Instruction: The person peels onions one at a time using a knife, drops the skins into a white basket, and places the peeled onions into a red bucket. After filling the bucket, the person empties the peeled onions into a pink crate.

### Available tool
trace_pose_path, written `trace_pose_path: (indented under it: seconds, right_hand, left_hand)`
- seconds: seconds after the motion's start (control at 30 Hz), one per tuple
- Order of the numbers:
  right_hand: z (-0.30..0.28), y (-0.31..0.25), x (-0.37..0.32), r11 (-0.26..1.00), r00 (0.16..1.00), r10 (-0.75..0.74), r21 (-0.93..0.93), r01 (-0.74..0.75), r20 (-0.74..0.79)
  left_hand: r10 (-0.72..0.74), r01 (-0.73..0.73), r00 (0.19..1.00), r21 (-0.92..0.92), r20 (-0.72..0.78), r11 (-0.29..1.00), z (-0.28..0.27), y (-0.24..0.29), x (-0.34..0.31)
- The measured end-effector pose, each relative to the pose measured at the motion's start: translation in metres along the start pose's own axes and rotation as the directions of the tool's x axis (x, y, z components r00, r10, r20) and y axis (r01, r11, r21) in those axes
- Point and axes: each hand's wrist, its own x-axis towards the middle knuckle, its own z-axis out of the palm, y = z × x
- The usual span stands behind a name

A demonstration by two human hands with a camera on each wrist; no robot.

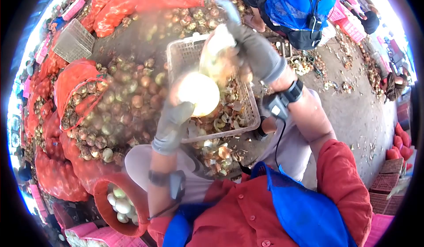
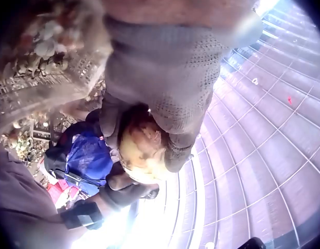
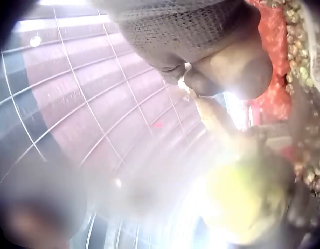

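Note:
My gloved left hand (image 1: 171, 122) holds a peeled, pale onion (image 1: 201, 94), glaring with light, above a crate. Brown skin still shows on the onion (image 2: 142, 153) between the fingers in the left wrist view. Up and to the right, my gloved right hand (image 1: 258, 52) grips what looks like a knife (image 1: 229, 11), its pale blade sticking out past the fingers. A blurred, translucent strip of onion skin (image 1: 214, 68) hangs between the hands. Curled right-hand fingers (image 3: 206, 85) show in the right wrist view, a pale strip (image 3: 212, 111) beside them.
Below the hands stands a plastic crate (image 1: 252, 110) with onion peelings. Loose onions (image 1: 132, 85) lie in a heap on the left, beside red mesh sacks (image 1: 57, 172). A red-rimmed bucket (image 1: 100, 187) holds peeled onions. Another person in blue (image 1: 296, 4) is at the far side.

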Motion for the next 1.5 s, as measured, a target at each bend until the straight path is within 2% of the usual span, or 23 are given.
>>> trace_pose_path:
  seconds: [0.03,0.07,0.13,0.23,0.3,0.33,0.4,0.5,0.53,0.57,0.6,0.8,0.93,1.0,1.07,1.13,1.2,1.27,1.33,1.4,1.43,1.47,1.5]
  right_hand:
    - [-0.022,0.017,0.026,0.978,0.981,-0.192,-0.075,0.193,0.018]
    - [-0.036,0.023,0.035,0.999,0.998,0.019,0.042,-0.016,-0.064]
    - [-0.043,0.042,0.035,0.668,0.999,-0.024,-0.744,-0.003,-0.025]
    - [-0.034,0.092,0.023,0.519,0.965,0.076,-0.837,0.176,0.25]
    - [-0.027,0.102,0.026,0.934,0.94,0.326,-0.187,-0.305,0.095]
    - [-0.028,0.077,0.027,0.83,0.863,0.493,0.24,-0.504,0.108]
    - [0.017,0.018,0.007,0.828,0.953,0.304,0.499,-0.255,-0.016]
    - [0.026,0.015,-0.019,0.982,0.967,0.106,-0.177,-0.065,0.231]
    - [0.042,0.053,-0.008,0.828,0.961,0.152,0.501,-0.252,0.233]
    - [0.048,0.048,-0.02,0.97,0.968,-0.137,-0.17,0.175,0.209]
    - [0.053,0.041,-0.031,0.476,0.861,-0.348,-0.721,0.503,0.371]
    - [0.05,0.06,-0.025,0.042,0.769,-0.433,-0.842,0.538,0.47]
    - [0.019,0.068,0.01,0.412,0.722,-0.474,-0.597,0.688,0.504]
    - [-0.014,0.061,0.011,0.797,0.858,-0.187,-0.437,0.417,0.478]
    - [-0.003,0.038,-0.001,0.952,0.978,-0.069,-0.278,0.124,0.198]
    - [0.02,0.044,-0.009,0.913,0.939,-0.194,-0.296,0.279,0.285]
    - [0.047,0.052,-0.017,0.391,0.757,-0.524,-0.679,0.622,0.391]
    - [0.058,0.044,-0.032,0.379,0.91,-0.301,-0.839,0.39,0.287]
    - [0.052,0.042,-0.021,0.241,0.856,-0.362,-0.85,0.469,0.37]
    - [0.051,0.031,-0.021,0.384,0.878,-0.269,-0.793,0.474,0.395]
    - [0.04,0.037,-0.018,0.393,0.825,-0.332,-0.728,0.562,0.458]
    - [0.038,0.038,-0.016,0.487,0.788,-0.378,-0.62,0.615,0.485]
    - [0.04,0.034,-0.022,0.786,0.907,-0.156,-0.507,0.354,0.391]
  left_hand:
    - [0.042,-0.042,0.999,0.0,0.02,0.999,0.001,0.003,-0.002]
    - [0.082,-0.082,0.996,0.001,0.048,0.997,0.003,0.006,-0.003]
    - [0.074,-0.065,0.994,-0.112,0.077,0.992,-0.003,0.002,-0.005]
    - [0.054,-0.058,0.997,0.095,0.047,0.994,-0.026,-0.004,0.002]
    - [0.077,-0.078,0.997,-0.026,-0.009,0.997,-0.025,-0.007,0.0]
    - [0.09,-0.095,0.995,-0.14,-0.048,0.986,-0.022,-0.008,0.0]
    - [0.119,-0.135,0.99,-0.245,-0.078,0.96,-0.016,-0.006,0.004]
    - [0.108,-0.13,0.99,-0.282,-0.092,0.951,-0.013,-0.011,0.012]
    - [0.107,-0.128,0.99,-0.277,-0.09,0.952,-0.013,-0.01,0.013]
    - [0.081,-0.104,0.991,-0.221,-0.109,0.97,-0.012,-0.009,0.013]
    - [0.056,-0.077,0.99,-0.165,-0.13,0.983,-0.012,-0.009,0.012]
    - [-0.043,0.018,0.993,-0.221,-0.107,0.975,-0.012,-0.012,0.01]
    - [-0.146,0.108,0.979,-0.246,-0.143,0.963,0.01,0.005,-0.007]
    - [0.165,-0.152,0.986,0.276,-0.024,0.949,-0.009,-0.006,-0.004]
    - [-0.147,0.132,0.967,-0.085,-0.206,0.988,0.006,0.008,-0.001]
    - [-0.169,0.157,0.965,-0.076,-0.199,0.985,-0.004,0.003,0.0]
    - [-0.141,0.155,0.968,0.053,-0.21,0.987,0.0,0.009,-0.006]
    - [0.025,-0.017,0.992,0.063,-0.123,0.998,-0.011,-0.019,0.0]
    - [-0.244,0.239,0.953,-0.051,-0.178,0.97,0.006,0.013,-0.006]
    - [0.002,-0.01,0.99,-0.049,-0.143,0.999,-0.014,-0.021,0.01]
    - [0.134,0.081,0.959,0.698,-0.248,0.711,-0.045,-0.051,0.006]
    - [0.14,-0.088,0.986,0.449,-0.086,0.889,-0.03,-0.023,-0.006]
    - [-0.195,0.191,0.969,-0.04,-0.154,0.981,-0.033,-0.019,-0.005]
